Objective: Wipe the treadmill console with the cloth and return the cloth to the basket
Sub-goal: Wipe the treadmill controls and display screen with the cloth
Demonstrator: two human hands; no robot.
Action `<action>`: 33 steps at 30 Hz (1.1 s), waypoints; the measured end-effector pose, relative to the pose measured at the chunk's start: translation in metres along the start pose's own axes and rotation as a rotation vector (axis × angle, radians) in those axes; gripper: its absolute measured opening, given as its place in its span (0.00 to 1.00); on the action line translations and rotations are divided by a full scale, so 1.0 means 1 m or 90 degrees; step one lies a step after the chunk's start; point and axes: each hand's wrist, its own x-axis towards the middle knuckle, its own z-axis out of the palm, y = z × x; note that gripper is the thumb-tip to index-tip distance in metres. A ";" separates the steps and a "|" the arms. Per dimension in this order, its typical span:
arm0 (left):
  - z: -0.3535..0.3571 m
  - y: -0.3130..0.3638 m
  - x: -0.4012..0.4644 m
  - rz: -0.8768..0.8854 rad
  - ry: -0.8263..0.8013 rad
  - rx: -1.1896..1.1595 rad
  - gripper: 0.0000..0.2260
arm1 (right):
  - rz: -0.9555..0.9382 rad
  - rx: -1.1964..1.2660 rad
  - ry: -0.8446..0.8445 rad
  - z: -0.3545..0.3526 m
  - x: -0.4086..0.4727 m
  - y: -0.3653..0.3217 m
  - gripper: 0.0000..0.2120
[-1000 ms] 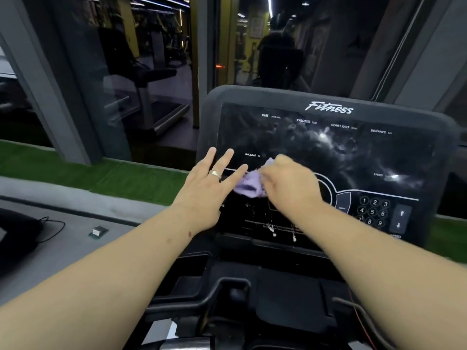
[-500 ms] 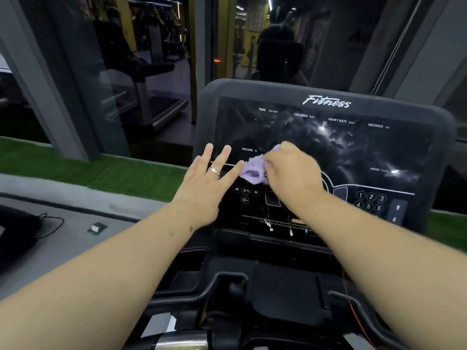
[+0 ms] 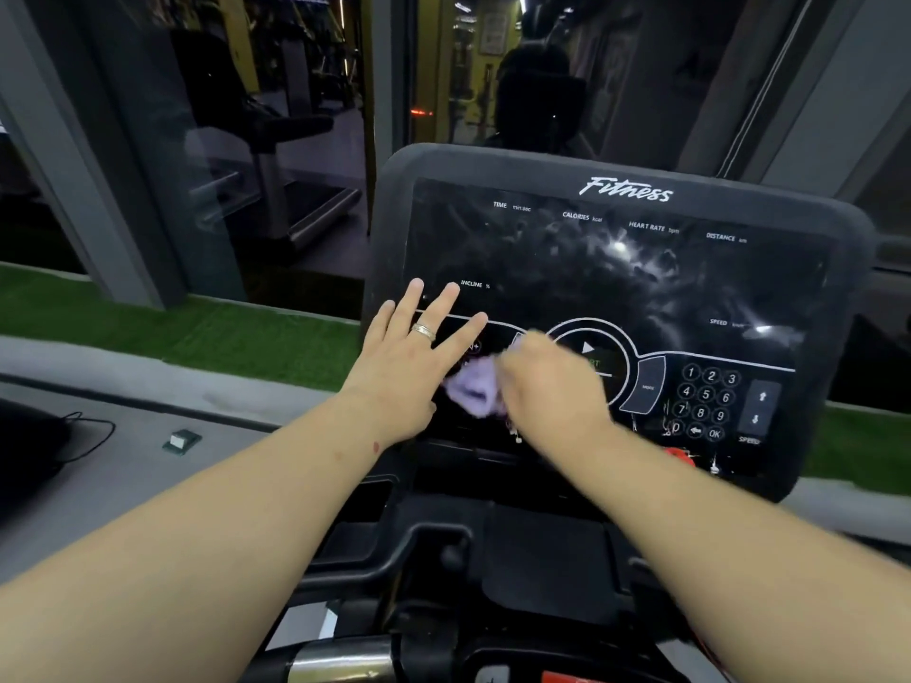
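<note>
The black treadmill console (image 3: pixel 616 268) with the word "Fitness" fills the centre and right of the view. Its dark screen is smeared with streaks. My right hand (image 3: pixel 552 382) is blurred and presses a bunched purple cloth (image 3: pixel 473 389) against the lower left part of the panel, beside the round start button. My left hand (image 3: pixel 409 357), with a ring on one finger, lies flat with fingers spread on the console's left edge, touching the cloth's left side. No basket is in view.
A number keypad (image 3: pixel 707 401) and arrow keys sit at the console's lower right. Below are the black tray and handlebar (image 3: pixel 340 658). To the left lie a grey ledge with a small block (image 3: pixel 180 441), a black cable, green turf (image 3: pixel 123 317), and glass panels behind.
My right hand has dragged the cloth down the panel from near the incline label to below the curved line. My left hand has stayed flat on the console's left edge.
</note>
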 end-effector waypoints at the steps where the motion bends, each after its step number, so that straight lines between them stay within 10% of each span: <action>1: 0.001 0.000 0.001 -0.002 -0.002 -0.002 0.55 | -0.028 0.019 -0.063 0.012 -0.021 -0.008 0.06; 5: 0.002 0.004 0.000 -0.010 -0.019 -0.005 0.55 | -0.151 0.003 -0.080 0.027 -0.036 -0.002 0.08; 11: 0.000 0.010 0.002 -0.022 -0.040 0.001 0.56 | 0.036 -0.018 0.082 -0.021 0.025 0.032 0.06; 18: 0.000 0.013 0.001 -0.034 -0.032 0.011 0.56 | -0.123 0.015 -0.120 0.021 -0.041 0.002 0.02; 24: 0.000 0.014 0.002 -0.034 -0.038 0.032 0.56 | 0.059 0.004 0.050 -0.033 0.029 0.037 0.07; 33: 0.003 0.018 0.001 -0.045 -0.037 0.023 0.56 | -0.023 0.029 -0.097 0.004 -0.021 0.018 0.08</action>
